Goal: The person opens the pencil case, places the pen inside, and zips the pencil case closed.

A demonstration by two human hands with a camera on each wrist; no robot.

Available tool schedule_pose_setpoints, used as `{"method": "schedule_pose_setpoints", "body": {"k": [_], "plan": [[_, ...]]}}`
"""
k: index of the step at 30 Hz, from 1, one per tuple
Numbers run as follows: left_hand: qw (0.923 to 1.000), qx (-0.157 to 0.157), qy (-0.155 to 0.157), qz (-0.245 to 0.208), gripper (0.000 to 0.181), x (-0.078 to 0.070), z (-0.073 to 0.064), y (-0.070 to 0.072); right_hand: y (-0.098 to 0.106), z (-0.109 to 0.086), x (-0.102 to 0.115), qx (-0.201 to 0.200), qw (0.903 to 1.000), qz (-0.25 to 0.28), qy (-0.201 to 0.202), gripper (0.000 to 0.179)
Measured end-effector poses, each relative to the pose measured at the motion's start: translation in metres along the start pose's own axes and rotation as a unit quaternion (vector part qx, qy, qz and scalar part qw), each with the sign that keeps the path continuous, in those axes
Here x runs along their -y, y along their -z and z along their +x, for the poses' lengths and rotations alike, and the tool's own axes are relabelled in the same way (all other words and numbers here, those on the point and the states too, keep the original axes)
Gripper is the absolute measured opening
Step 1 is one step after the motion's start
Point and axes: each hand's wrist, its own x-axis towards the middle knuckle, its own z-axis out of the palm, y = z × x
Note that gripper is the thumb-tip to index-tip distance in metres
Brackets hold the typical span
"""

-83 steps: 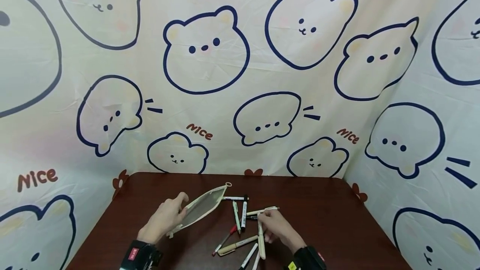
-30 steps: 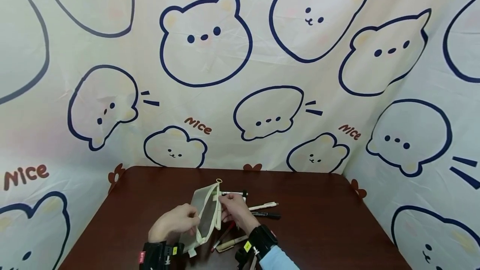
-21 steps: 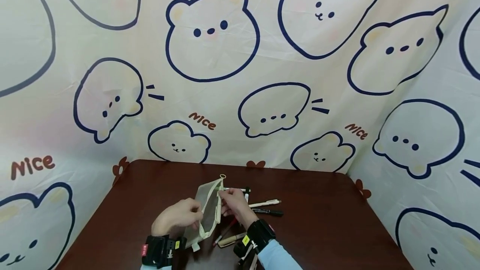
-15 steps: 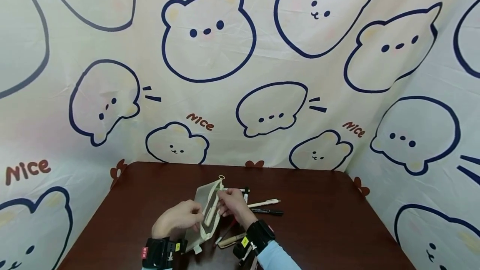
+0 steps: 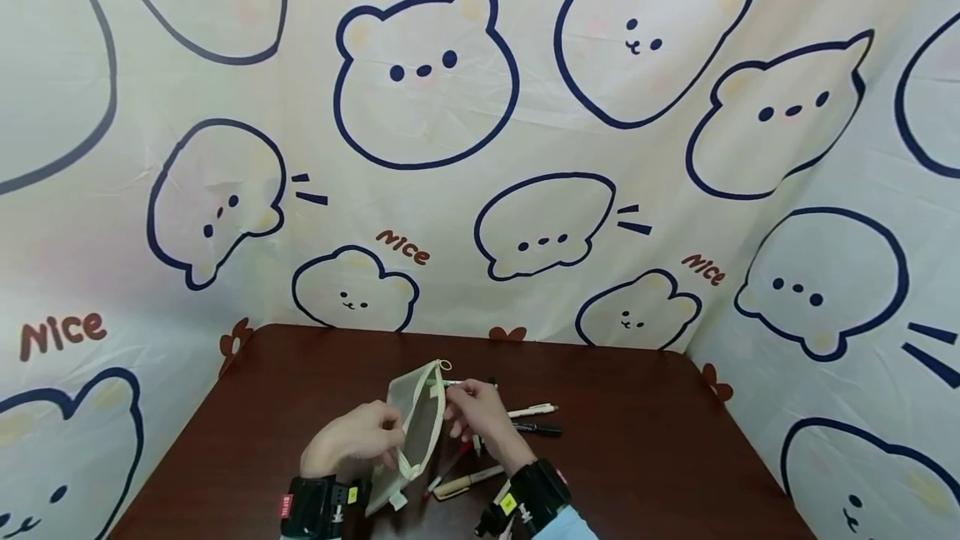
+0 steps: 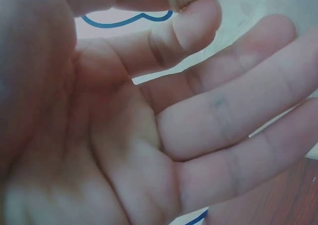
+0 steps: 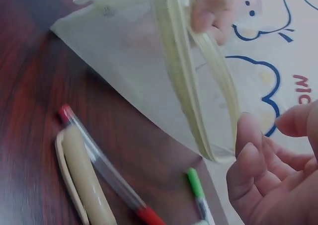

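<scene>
A pale cream, see-through zip pencil case (image 5: 411, 385) is held tilted above the table, its zipped mouth gaping to the right. My left hand (image 5: 356, 440) pinches one edge of that mouth between thumb and forefinger, and the other fingers extend along the mesh in the left wrist view. Beside the opposite edge is my right hand (image 5: 482, 419), fingers loosely bent, thumb apart, nothing between them. The right wrist view shows its fingertips close to the end of the zip (image 7: 186, 81); whether they touch the case I cannot tell. No pen is visible through the mouth.
Below the hands lie a beige marker (image 7: 84, 170), a clear pen with red ends (image 7: 107, 165) and a green-tipped pen (image 7: 195, 183). Further right on the brown table (image 5: 660, 440) are a white pen (image 5: 534, 410) and a black marker (image 5: 542, 429). A patterned cloth (image 5: 420, 215) hangs behind.
My right hand took a beige pen from the table to the case and let it drop through the mouth. It has since drawn slightly right. My left hand tilted the case more upright.
</scene>
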Motion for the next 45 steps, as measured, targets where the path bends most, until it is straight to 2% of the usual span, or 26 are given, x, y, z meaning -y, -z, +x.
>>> {"method": "schedule_pose_setpoints", "body": {"k": [7, 11, 19, 27, 35, 41, 45], "plan": [[0.9997, 0.011, 0.006, -0.023, 0.013, 0.002, -0.003, 0.000, 0.023, -0.012, -0.004, 0.013, 0.9998, -0.011, -0.012, 0.029], [0.9996, 0.004, 0.014, -0.024, 0.014, 0.002, -0.004, 0.000, 0.032, -0.017, -0.004, 0.015, 0.9996, -0.018, -0.014, 0.030], [0.9994, -0.013, 0.017, -0.026, 0.023, -0.001, 0.000, 0.001, 0.044, -0.025, -0.002, 0.029, 0.9976, -0.063, -0.010, 0.027], [0.9986, -0.006, 0.019, -0.049, 0.022, 0.000, 0.002, -0.001, 0.059, -0.033, -0.016, 0.049, 0.9934, -0.103, -0.009, 0.027], [0.9986, -0.005, 0.017, -0.050, 0.017, 0.000, 0.003, -0.003, 0.074, -0.042, -0.029, 0.082, 0.9837, -0.157, -0.032, 0.029], [0.9988, -0.009, 0.015, -0.047, 0.011, -0.003, 0.002, -0.004, 0.085, -0.049, -0.034, 0.092, 0.9679, -0.228, -0.050, 0.029], [0.9988, -0.010, 0.017, -0.044, 0.015, -0.004, 0.002, -0.004, 0.089, -0.055, -0.039, 0.102, 0.9648, -0.235, -0.060, 0.030]]}}
